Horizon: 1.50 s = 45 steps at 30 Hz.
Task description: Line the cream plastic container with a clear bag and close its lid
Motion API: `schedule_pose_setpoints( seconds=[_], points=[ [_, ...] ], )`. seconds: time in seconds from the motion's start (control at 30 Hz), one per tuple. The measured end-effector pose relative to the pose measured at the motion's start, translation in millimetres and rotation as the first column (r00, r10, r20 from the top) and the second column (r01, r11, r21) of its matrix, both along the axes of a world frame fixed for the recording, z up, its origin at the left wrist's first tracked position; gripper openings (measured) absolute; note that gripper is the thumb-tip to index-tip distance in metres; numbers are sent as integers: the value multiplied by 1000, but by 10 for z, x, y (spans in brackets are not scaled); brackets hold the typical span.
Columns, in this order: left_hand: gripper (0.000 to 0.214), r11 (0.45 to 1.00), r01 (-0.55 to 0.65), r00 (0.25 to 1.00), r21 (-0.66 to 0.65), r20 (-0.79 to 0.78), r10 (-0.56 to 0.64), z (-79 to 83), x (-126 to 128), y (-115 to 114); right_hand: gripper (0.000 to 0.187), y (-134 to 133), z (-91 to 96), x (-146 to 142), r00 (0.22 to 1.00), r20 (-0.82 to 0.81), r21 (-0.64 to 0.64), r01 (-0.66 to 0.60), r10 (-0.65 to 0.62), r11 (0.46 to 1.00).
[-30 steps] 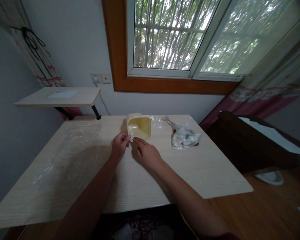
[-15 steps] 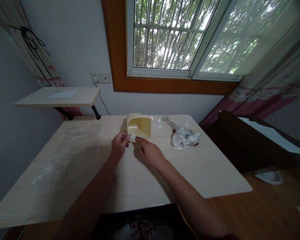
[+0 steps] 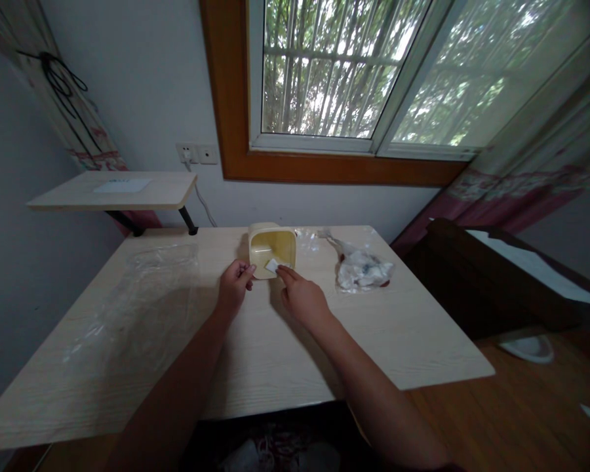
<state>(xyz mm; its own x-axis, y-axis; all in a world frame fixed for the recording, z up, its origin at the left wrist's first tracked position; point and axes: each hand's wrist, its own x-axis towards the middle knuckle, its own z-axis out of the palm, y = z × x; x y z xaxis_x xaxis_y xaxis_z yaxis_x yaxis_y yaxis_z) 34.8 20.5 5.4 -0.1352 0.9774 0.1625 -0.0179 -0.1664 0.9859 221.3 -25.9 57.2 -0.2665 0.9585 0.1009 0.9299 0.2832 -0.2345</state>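
A pale yellow plastic container (image 3: 272, 243) lies on its side on the light wooden table (image 3: 255, 341), its opening facing me. My right hand (image 3: 302, 299) pinches a small white piece (image 3: 272, 265) at the container's mouth. My left hand (image 3: 234, 288) rests just left of the container with its fingers curled together; whether anything is between them is not visible.
A crumpled clear bag with small items (image 3: 361, 269) lies right of the container. A large clear plastic sheet (image 3: 137, 295) covers the table's left part. A raised side shelf (image 3: 115, 190) stands at the far left, dark furniture (image 3: 496, 282) at the right.
The small white piece has left my left hand's fingers and moved right with my right hand, up to the container's opening. My left hand has stayed in place.
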Motion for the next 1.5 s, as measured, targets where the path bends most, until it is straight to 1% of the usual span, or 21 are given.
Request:
schedule_pose_setpoints(
  seconds=[0.07,0.13,0.2,0.3,0.4,0.53,0.67,0.77,0.87,1.07,1.2,1.3,1.4,1.5],
  points=[
    [29,1000,4,1000,6,10,-4,-2,5,0,61,4,-1,-4,1000,25,3,10,-10,1000],
    [28,1000,7,1000,8,11,-7,8,11,-8,61,-8,0,-49,1000,21,-15,-6,6,1000],
    [29,1000,11,1000,5,4,-11,25,17,-20,61,-33,2,-119,999,-20,-30,-48,47,998],
    [30,1000,13,1000,0,-7,-13,51,25,-38,62,-70,4,-212,986,-112,-13,-127,125,992],
    [30,1000,6,1000,-5,-9,-6,66,31,-48,63,-76,3,-228,974,-160,5,-158,157,987],
    [29,1000,11,1000,-7,14,-11,60,29,-41,63,-27,2,-113,983,-145,0,-115,114,993],
    [28,1000,13,999,-6,30,-13,34,21,-22,62,34,-1,39,998,-58,-20,-12,11,1000],
    [28,1000,23,999,-5,24,-23,25,24,-20,62,48,-6,70,1000,-3,-20,13,-13,1000],
    [29,1000,18,1000,-3,10,-18,28,31,-29,62,26,-6,-5,999,-26,-28,-36,36,999],
    [29,999,45,999,8,-18,-45,27,22,-42,65,-42,8,-223,971,-169,-28,-176,169,984],
    [28,999,44,998,11,-35,-43,15,10,-36,66,-43,27,-218,960,-206,-34,-199,188,979],
    [27,999,45,999,1,1,-45,1,12,-26,65,-27,43,-153,982,-132,-62,-145,136,987],
    [27,999,40,999,-3,14,-40,-10,15,-19,63,3,55,-84,999,21,-91,-40,42,995],
    [26,999,35,999,-12,-6,-35,0,17,-26,61,32,69,-55,987,159,-91,52,-37,995]
  ],
)
